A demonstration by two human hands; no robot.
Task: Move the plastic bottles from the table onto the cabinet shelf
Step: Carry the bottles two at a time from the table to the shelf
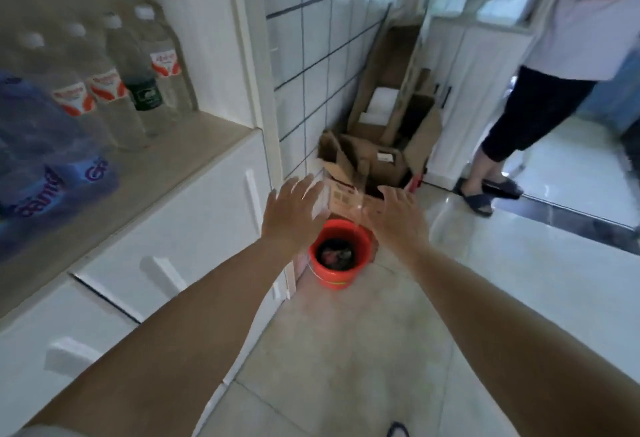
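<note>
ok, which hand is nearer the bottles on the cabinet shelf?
Left. The left hand hovers open just right of the cabinet, below the bottles; the right hand is farther right, over the floor.

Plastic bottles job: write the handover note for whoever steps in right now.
Left hand: open, holds nothing.
Right hand: open, holds nothing.
Both are stretched out over the orange bucket on the floor.
Done: a row of plastic bottles stands on the cabinet shelf, beside a blue pack.
Left: the table is out of view, so check it for remaining bottles.
</note>
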